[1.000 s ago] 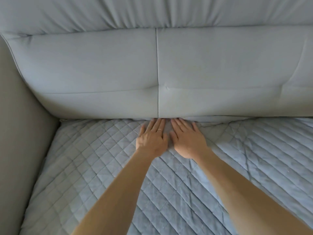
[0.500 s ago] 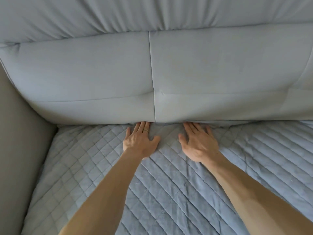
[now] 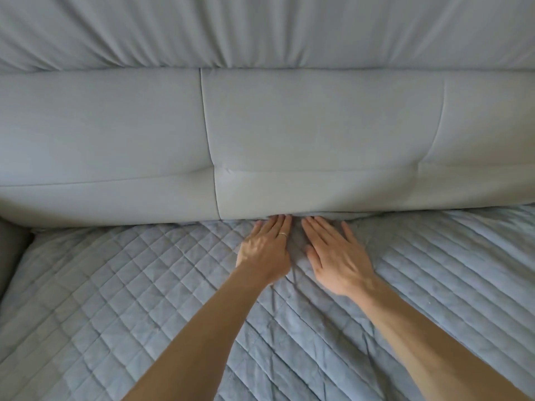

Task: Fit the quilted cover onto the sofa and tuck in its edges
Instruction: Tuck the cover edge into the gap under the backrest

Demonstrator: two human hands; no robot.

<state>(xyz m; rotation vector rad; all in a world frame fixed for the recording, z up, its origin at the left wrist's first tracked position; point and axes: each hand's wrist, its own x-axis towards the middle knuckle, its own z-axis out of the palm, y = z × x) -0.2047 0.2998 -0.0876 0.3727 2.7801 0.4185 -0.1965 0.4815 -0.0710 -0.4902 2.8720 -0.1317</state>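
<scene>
- Here, the sofa [image 3: 260,30] fills the upper half of the view. Its pale grey backrest [image 3: 318,125], crossed by a vertical seam [image 3: 208,140], bulges forward over the seat.
- The quilted cover [image 3: 115,285], blue-grey with diamond stitching, lies spread over the seat. Its far edge runs under the bottom of the backrest, with a few wrinkles bunched at the crease near the fingers.
- A darker armrest [image 3: 11,250] shows at the far left edge, beside the cover.
- The two hands lie close together, palms down on the cover, just right of the seam. The left hand [image 3: 265,250] and right hand [image 3: 335,256] both have straight fingers, gripping nothing, with fingertips reaching the crease under the backrest.
- A thin ring [image 3: 282,234] sits on a finger of the left hand.
</scene>
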